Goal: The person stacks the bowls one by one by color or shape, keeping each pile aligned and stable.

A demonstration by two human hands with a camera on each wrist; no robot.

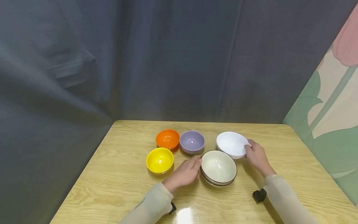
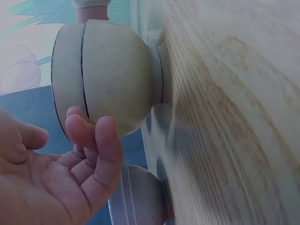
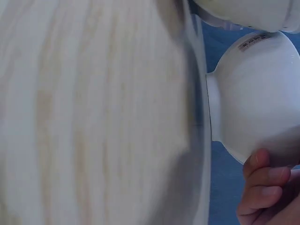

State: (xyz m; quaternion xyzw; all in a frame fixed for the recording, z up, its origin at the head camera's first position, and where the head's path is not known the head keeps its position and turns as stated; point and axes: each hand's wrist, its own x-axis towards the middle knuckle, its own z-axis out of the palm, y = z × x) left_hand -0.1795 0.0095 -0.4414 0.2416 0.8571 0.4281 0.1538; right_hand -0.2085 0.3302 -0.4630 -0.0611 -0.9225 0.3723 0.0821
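Note:
On the table's right side, my right hand (image 1: 255, 155) pinches the rim of a white bowl (image 1: 231, 143), thumb over the edge and fingers against its outer wall. The right wrist view shows the fingers (image 3: 262, 183) at the side of the white bowl (image 3: 262, 93). Two nested cream bowls (image 1: 218, 166) with dark brown rims stand nearer me. At their left side is my left hand (image 1: 185, 171). Its loosely bent fingers (image 2: 105, 150) appear to touch the stacked cream bowls (image 2: 117, 70) from outside, while the thumb stays apart from them.
Left of the stack stand a purple bowl (image 1: 192, 141), an orange bowl (image 1: 167, 139) and a yellow bowl (image 1: 160, 160). All rest on a wooden table (image 1: 112, 180). A dark curtain (image 1: 179, 62) hangs behind it, and a flower-patterned panel (image 1: 330, 118) is at the right.

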